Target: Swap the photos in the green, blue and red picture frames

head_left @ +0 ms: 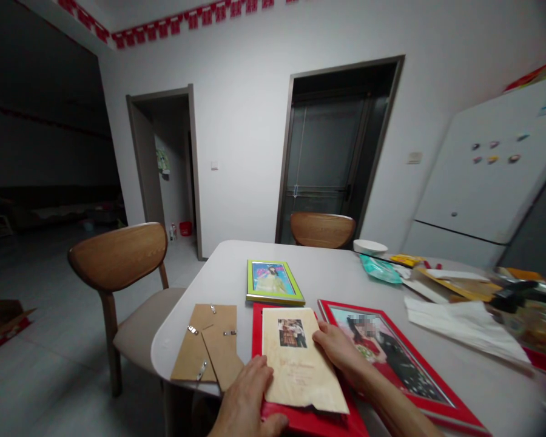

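A cream sheet (295, 376) with a small photo and faint print lies on a red picture frame (318, 422) at the table's near edge. The sheet's lower edge is torn and uneven. My left hand (248, 394) rests at its left edge, fingertips touching the paper, thumb spread onto the red surface. At the right edge, my right hand (339, 352) grips the paper with bent fingers; its thumb is hidden. Brown backing boards (198, 340) with metal clips lie to the left. Beyond the sheet is a green-framed picture (273, 282); a larger red-framed photo (391, 358) lies rightward.
On the right of the white table (330, 273) are a white bowl (370, 247), a teal packet (380, 269), white paper (464, 328) and piled items. Wooden chairs stand at the left (118, 258) and far side (323, 229). A white fridge (477, 182) stands behind, right.
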`<state>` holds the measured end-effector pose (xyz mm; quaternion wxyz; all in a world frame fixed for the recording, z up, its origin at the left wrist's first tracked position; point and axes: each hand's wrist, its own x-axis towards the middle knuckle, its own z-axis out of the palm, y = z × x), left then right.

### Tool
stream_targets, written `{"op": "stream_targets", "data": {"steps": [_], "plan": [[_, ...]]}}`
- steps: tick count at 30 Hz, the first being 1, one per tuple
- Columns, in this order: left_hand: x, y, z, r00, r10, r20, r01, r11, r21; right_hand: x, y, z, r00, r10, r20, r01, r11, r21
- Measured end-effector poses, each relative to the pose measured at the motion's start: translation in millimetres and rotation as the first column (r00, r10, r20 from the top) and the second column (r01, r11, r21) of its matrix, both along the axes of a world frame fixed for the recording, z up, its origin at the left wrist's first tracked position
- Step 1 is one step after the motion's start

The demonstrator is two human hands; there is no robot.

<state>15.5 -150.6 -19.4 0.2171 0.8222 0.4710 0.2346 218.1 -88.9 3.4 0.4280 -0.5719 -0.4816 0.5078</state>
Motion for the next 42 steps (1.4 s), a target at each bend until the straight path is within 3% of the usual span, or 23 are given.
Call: {"op": "stream_targets", "data": {"steps": [6,10,13,15,20,25,28,31,34,37,42], "plan": [[1,-2,2.5,1.000,0.012,-0.021,-0.012,1.000,0.014,3,-3,-4.0,0.999,0.037,-0.012,-0.037,0.999,-0.038],[-1,0,-7.4,1.000,-0.011,-0.007,0.012,0.996,0.083,4,2,-3.1,0.950,0.071,0.304,-0.085,0.996,0.034],[-1,2,-11.5,0.997,-0.071,-0.031,0.074,0.989,0.129,6,9,-4.3,0.752,-0.027,0.658,-0.107,0.981,0.162],[1,1,-8.1,0.993,-0.079,-0.090,0.089,0.990,0.106,5,12,-6.0,0.630,-0.098,0.770,-0.097,0.974,0.204],[8,-3,5.8,0.978,-0.052,-0.204,0.055,0.998,0.008,-4,12,-10.9,0.412,-0.182,0.893,0.003,0.980,0.199],[10,-1,0.8,0.978,-0.081,-0.192,0.085,0.996,0.014,-9,8,-17.2,0.271,-0.240,0.932,-0.050,0.964,0.262],[7,0,-3.1,0.980,-0.084,-0.180,0.092,0.995,0.038,-6,5,-20.6,0.284,-0.268,0.920,-0.101,0.946,0.307],[-13,0,-3.7,0.988,-0.076,-0.135,0.092,0.989,0.114,-4,1,-18.9,0.349,-0.258,0.901,-0.125,0.940,0.318],[-51,4,-4.9,0.987,0.093,-0.128,-0.072,0.985,0.157,-15,-6,-10.4,0.462,-0.222,0.859,-0.228,0.906,0.357],[-86,10,-11.3,0.920,0.327,-0.215,-0.301,0.942,0.147,-46,-16,-0.6,0.538,-0.138,0.832,-0.353,0.859,0.371],[-101,14,-26.7,0.883,0.405,-0.235,-0.352,0.905,0.238,-115,-28,-2.4,0.486,-0.011,0.874,-0.534,0.787,0.307]]}}
